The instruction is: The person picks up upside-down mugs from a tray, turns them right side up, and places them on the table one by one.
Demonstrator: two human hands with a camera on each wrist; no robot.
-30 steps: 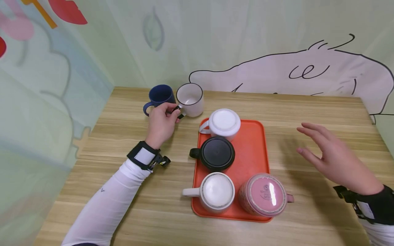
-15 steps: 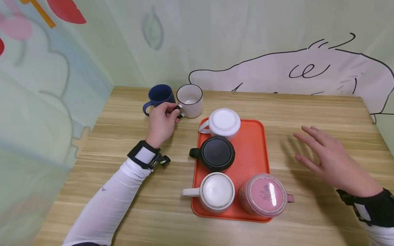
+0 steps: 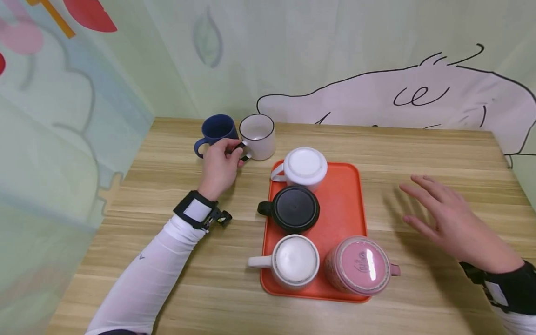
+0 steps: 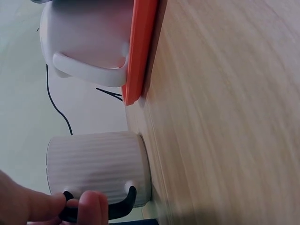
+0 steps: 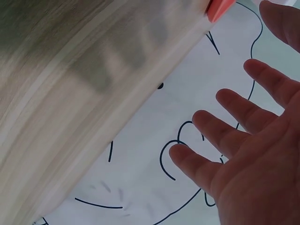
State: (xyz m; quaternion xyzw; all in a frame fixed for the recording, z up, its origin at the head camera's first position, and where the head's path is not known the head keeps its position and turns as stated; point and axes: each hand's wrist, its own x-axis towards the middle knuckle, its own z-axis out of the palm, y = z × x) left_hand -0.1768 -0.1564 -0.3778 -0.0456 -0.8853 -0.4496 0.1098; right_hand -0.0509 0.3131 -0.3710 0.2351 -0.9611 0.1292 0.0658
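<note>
we count four mugs placed, inverted, on the orange tray (image 3: 341,197): white mug (image 3: 307,164), black mug (image 3: 296,208), cream mug (image 3: 295,259), pink mug (image 3: 363,267). two, we judge, are left upright on the table (image 3: 209,284), off the tray: blue mug (image 3: 219,128), dark-rimmed mug (image 3: 261,143). our left grip (image 3: 218,170) is clamped on the latter's black handle (image 4: 123,208); our right grip (image 3: 456,218) is spread apart, holding nothing.

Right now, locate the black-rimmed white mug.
In the head view, the black-rimmed white mug is right of the blue mug and beyond the far-left corner of the orange tray, its handle pinched by the left hand.
</note>
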